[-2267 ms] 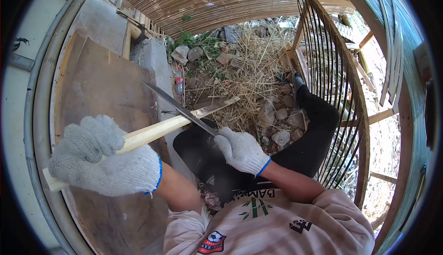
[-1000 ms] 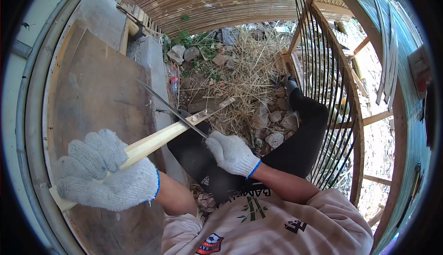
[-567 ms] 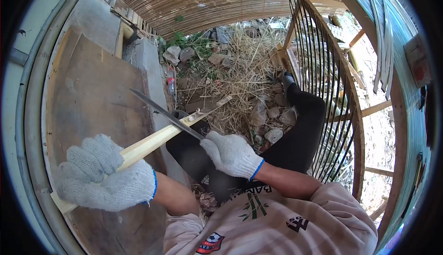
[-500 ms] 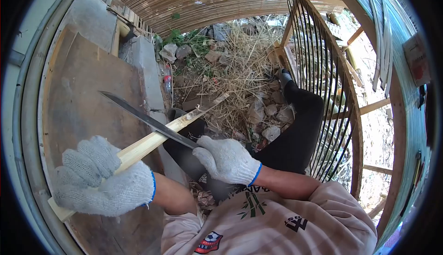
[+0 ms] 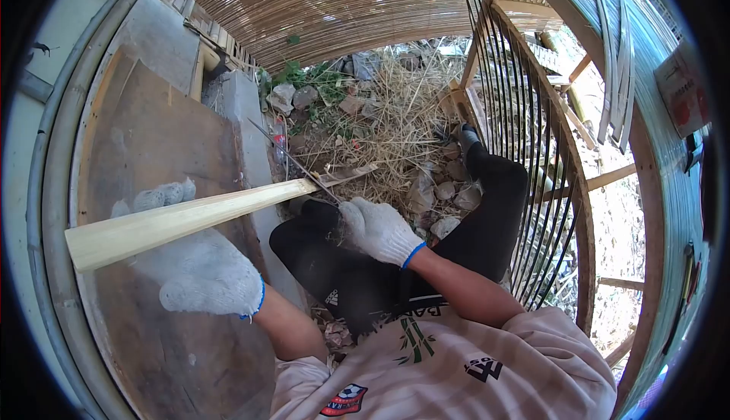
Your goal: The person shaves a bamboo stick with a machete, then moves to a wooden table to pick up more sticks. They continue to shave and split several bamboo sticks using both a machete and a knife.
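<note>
A pale wooden strip (image 5: 205, 217) runs from the left up toward the middle, its wide end nearest the left edge. Beneath it is my left hand (image 5: 205, 272) in a white knitted glove, slightly blurred, with fingertips showing past the strip's far side and the thumb below it. The strip rests in that hand. My right hand (image 5: 376, 230), also gloved, is closed round the handle of a long knife (image 5: 293, 160), the handle itself hidden. The thin dark blade points up and left and crosses the strip near its far, rough end.
A brown board (image 5: 152, 138) lies under the strip, beside bamboo poles (image 5: 57, 192). My legs (image 5: 487, 214) are spread around stones (image 5: 445, 192) and dry straw (image 5: 403, 100). At the right stands a wooden frame (image 5: 582, 214) with dark rods. A woven screen (image 5: 342, 1) closes the back.
The strip has turned flatter, showing its broad face, and its near end has risen. My left hand's grip has loosened beneath it. The knife has moved toward the strip's far end, its blade steeper.
</note>
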Demonstrator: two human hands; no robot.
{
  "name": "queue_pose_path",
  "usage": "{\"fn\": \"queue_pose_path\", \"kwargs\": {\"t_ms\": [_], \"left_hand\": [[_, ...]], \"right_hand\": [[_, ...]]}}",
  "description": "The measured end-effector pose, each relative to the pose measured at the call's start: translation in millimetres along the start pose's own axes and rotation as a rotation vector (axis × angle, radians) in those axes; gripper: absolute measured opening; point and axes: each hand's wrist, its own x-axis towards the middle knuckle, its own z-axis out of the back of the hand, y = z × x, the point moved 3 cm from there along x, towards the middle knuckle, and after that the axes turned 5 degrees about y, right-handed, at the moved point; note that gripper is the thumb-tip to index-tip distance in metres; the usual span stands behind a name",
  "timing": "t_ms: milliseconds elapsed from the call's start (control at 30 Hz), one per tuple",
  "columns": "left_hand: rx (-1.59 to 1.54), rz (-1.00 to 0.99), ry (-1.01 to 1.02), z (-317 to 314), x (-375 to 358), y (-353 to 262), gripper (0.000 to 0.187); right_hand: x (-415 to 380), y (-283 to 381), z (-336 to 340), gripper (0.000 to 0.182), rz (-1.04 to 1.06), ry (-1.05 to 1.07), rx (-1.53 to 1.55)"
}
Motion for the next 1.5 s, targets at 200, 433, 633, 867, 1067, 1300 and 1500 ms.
{"fn": "queue_pose_path", "kwargs": {"t_ms": [200,433,633,867,1067,1300,1500], "left_hand": [[-0.191,0.370,0.609,4.4,8.9,41.6,0.039],[0.114,0.005,0.145,-15.9,-5.0,48.1,0.029],[-0.047,0.100,0.089,-12.4,1.3,64.2,0.034],[-0.060,0.119,0.182,26.8,21.2,69.4,0.050],[1.739,-0.799,0.282,3.5,3.3,48.7,0.051],[1.310,-0.638,0.355,16.1,22.1,53.3,0.056],[-0.234,0.327,0.750,47.9,62.2,56.3,0.052]], "right_hand": [[2.8,4.1,2.1,0.033,0.067,0.018,0.008],[-2.8,63.4,35.4,0.032,0.010,0.087,0.073],[44.9,-99.1,-19.8,0.039,-0.172,-0.075,0.004],[55.8,-114.6,-32.4,0.038,-0.203,-0.068,0.034],[65.9,-180.8,-49.7,0.038,-0.342,0.020,-0.050],[81.1,-215.1,-63.4,0.035,-0.347,0.037,-0.054],[88.7,-244.7,-75.2,0.036,-0.345,0.028,-0.011]]}}
